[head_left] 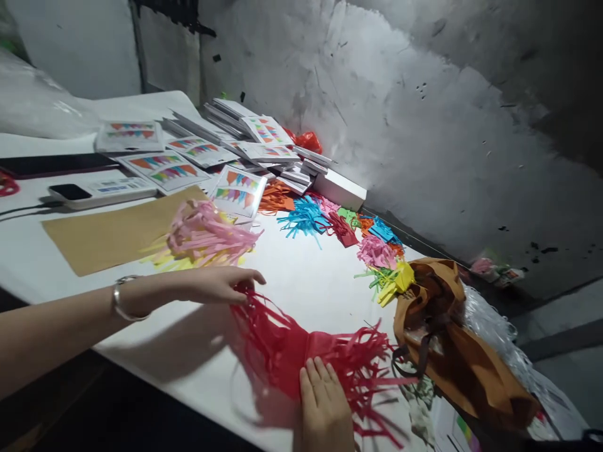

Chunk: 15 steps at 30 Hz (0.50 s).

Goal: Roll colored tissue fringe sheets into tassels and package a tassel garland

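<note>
A red tissue-paper tassel (287, 351) lies spread on the white tabletop, its solid middle band flanked by cut fringe on both sides. My left hand (207, 285), wearing a silver bangle, is closed around the strips at its far left end, and those strips look slightly blurred. My right hand (325, 402) rests flat on the band, fingers stretched out and pressing it down. Beyond my left hand, a pink tissue tassel (207, 232) sits over yellow fringe (162, 254) on a sheet of brown card (94, 242).
Stacked printed boxes (235, 135) fill the back of the table (306, 270). A phone (70, 191) lies at left. Coloured tassels, including a blue one (306, 216), curve along the wall side toward a brown bag (471, 358). Clear plastic (494, 320) lies behind the bag.
</note>
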Each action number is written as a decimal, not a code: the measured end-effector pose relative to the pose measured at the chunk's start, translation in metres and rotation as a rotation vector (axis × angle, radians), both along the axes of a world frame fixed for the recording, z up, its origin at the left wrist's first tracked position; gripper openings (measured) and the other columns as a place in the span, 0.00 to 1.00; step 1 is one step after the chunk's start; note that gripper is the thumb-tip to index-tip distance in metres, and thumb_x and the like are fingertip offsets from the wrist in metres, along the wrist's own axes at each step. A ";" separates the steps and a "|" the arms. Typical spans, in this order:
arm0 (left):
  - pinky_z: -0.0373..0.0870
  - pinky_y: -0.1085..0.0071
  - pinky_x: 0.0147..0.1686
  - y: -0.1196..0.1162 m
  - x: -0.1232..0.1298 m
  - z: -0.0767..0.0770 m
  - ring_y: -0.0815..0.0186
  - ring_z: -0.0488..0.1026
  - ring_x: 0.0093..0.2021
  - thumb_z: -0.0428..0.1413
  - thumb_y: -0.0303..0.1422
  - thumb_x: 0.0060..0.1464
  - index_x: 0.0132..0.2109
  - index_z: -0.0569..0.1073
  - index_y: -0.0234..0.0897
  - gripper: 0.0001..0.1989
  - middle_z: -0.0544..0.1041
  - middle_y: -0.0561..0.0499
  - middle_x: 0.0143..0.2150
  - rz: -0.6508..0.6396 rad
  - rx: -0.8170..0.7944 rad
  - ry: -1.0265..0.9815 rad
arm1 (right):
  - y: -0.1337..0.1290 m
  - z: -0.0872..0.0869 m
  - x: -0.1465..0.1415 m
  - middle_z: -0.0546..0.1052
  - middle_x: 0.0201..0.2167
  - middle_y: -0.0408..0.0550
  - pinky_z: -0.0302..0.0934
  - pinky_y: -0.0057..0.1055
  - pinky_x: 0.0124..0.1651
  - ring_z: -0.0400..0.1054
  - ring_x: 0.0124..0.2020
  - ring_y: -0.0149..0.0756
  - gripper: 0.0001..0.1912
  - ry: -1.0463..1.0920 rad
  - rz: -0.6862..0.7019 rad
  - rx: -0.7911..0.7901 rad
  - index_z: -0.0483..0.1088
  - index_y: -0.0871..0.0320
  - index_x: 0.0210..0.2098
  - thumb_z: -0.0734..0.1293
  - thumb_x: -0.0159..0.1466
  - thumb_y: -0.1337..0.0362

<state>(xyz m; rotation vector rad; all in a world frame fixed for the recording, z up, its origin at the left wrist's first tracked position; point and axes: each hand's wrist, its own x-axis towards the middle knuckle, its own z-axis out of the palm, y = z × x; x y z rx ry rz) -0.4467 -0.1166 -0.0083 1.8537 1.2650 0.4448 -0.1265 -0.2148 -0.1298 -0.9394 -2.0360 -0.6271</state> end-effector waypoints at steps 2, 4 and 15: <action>0.72 0.64 0.52 -0.018 -0.003 0.003 0.51 0.71 0.57 0.55 0.31 0.55 0.56 0.72 0.35 0.21 0.75 0.40 0.56 -0.005 0.326 0.085 | -0.005 -0.021 -0.016 0.82 0.46 0.51 0.67 0.41 0.54 0.76 0.50 0.43 0.23 0.139 -0.010 -0.109 0.76 0.59 0.46 0.52 0.67 0.76; 0.68 0.64 0.58 -0.041 0.016 0.001 0.55 0.69 0.60 0.52 0.28 0.59 0.58 0.71 0.37 0.20 0.72 0.41 0.60 -0.129 0.521 0.059 | -0.008 -0.031 -0.024 0.81 0.48 0.51 0.65 0.44 0.55 0.75 0.52 0.44 0.23 0.216 -0.013 -0.142 0.75 0.58 0.48 0.53 0.66 0.76; 0.70 0.62 0.54 -0.080 0.107 -0.080 0.57 0.75 0.50 0.51 0.22 0.62 0.52 0.75 0.37 0.14 0.80 0.43 0.51 -0.278 0.854 0.091 | -0.014 -0.025 0.082 0.78 0.52 0.59 0.61 0.62 0.51 0.75 0.50 0.60 0.22 -0.183 -0.221 -0.295 0.70 0.55 0.54 0.60 0.60 0.69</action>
